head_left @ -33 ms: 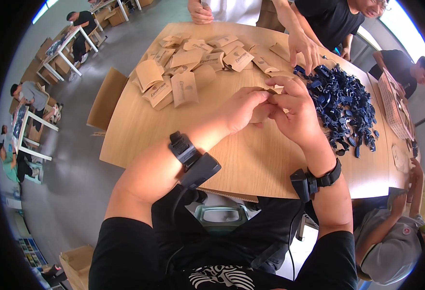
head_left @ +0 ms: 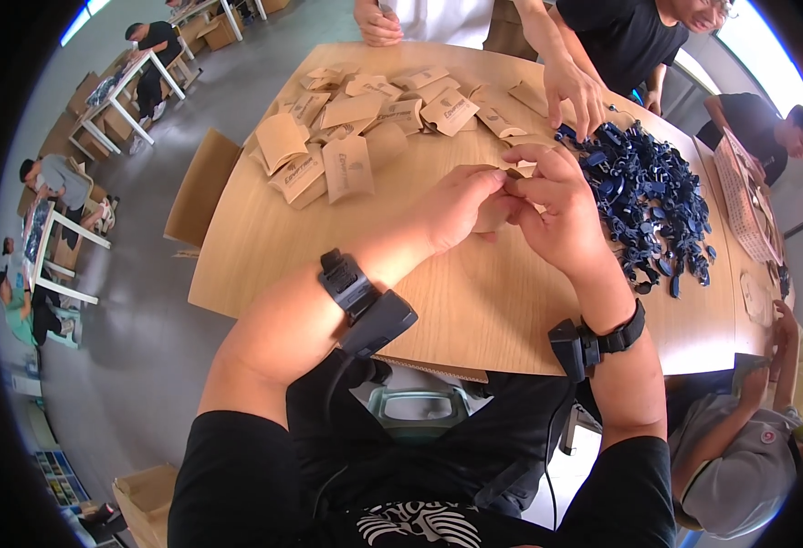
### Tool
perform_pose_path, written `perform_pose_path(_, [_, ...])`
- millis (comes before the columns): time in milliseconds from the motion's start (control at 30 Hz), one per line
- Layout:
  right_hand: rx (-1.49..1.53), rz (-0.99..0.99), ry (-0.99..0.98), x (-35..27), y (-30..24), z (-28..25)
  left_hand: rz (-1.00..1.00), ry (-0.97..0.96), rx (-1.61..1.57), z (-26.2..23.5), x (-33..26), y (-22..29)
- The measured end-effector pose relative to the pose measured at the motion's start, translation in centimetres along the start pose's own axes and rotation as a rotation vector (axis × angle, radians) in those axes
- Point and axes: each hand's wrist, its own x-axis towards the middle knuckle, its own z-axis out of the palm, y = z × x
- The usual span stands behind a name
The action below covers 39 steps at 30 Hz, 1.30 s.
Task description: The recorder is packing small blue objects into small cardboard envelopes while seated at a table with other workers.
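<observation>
Over the middle of the wooden table, my left hand point(head_left: 463, 203) and my right hand point(head_left: 561, 205) are close together. Both have their fingers closed on a small brown cardboard pillow box point(head_left: 493, 217), pinching its upper end. My fingers hide most of the box, so I cannot tell if anything is inside. Beyond my left hand lies a heap of similar brown pillow boxes point(head_left: 349, 167) with dark print. To the right of my right hand spreads a pile of small dark blue pieces with metal bits point(head_left: 652, 196).
Across the table point(head_left: 310, 265), a co-worker's hand point(head_left: 573, 96) reaches to the blue pile's edge. A woven basket point(head_left: 746, 205) stands at the right. An open carton point(head_left: 202, 187) is beside the table's left edge. More people sit around, and a green stool point(head_left: 419, 406) is below.
</observation>
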Motion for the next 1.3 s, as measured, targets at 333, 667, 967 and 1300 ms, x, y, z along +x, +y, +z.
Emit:
perform_pose_path(333, [-0.094, 0.086, 0.082, -0.3, 1.3, 0.2, -0.046, 0.071, -0.013, 0.6, 0.1, 0.9])
perform_pose_path(667, [-0.072, 0.037, 0.097, -0.4, 1.2, 0.2, -0.040, 0.118, -0.152, 0.8, -0.2, 1.0])
perform_pose_path(967, [0.197, 0.210, 0.015, -0.5, 1.2, 0.6, -0.048, 0.015, -0.227, 0.2, -0.1, 0.2])
perform_pose_path(1300, [-0.071, 0.010, 0.048, -0.6, 1.8, 0.4, -0.129, -0.014, -0.353, 0.2, -0.1, 0.5])
